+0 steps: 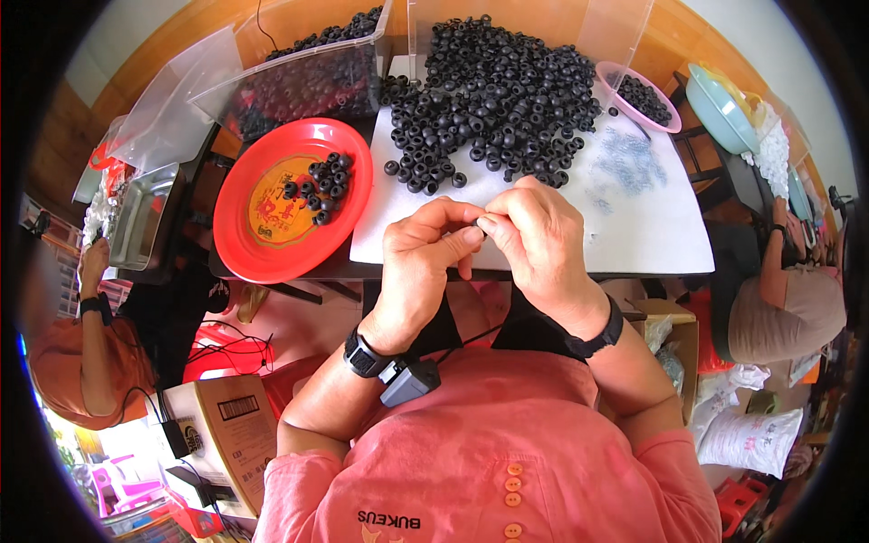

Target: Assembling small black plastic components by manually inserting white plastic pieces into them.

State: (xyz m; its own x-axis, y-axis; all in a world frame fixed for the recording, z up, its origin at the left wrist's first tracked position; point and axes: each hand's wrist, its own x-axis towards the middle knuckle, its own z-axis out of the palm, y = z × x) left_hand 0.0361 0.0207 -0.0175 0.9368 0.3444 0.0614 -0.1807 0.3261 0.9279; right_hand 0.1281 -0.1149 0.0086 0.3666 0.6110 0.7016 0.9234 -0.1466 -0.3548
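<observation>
Two hands meeting over the near edge of the white table (634, 237), left hand (418, 262) and right hand (539, 242) both pinched shut on one small black ring (479, 223) between fingertips, heap of rings (493, 90) lying straight ahead, red plate (243, 244) nearer the left

Matt black rubbery rings (489, 90) heaped on a smooth white counter (634, 226); glossy red plastic plate (244, 244); clear plastic bins (299, 81).
</observation>
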